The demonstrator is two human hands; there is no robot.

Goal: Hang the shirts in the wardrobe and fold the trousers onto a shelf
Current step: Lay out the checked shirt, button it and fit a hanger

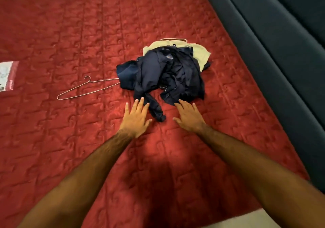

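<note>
head view, looking down on a red quilted bedspread (70, 34) that fills most of the frame.

navy garment pile (165, 74) lies crumpled right of centre on the spread; shirt or trousers cannot be told apart in the heap. a thin navy strip (155, 109), sleeve or leg, trails out of the near edge toward the person. under the far side of the pile, a pale cream garment (202, 55) lies flat, partly covered by the navy cloth.

wire hanger (77, 91) lies flat on the spread to the left of the pile, hook pointing away; its right end runs under the navy cloth.

left hand (136, 116) reaches forward, palm down, fingers straight and spread, gripping nothing; fingertips at the near edge of the pile, just beside the trailing strip. contact with the cloth cannot be told for sure.

right hand (189, 116) likewise palm down, fingers extended and slightly spread, holding nothing; fingertips at or touching the near right hem of the navy pile.

both forearms bare, stretched in from the bottom corners.

dark blue upholstered headboard (281, 42) runs along the right side of the bed. a clear plastic packet (8, 76) with a red border sits on the spread at the far left edge.
</note>
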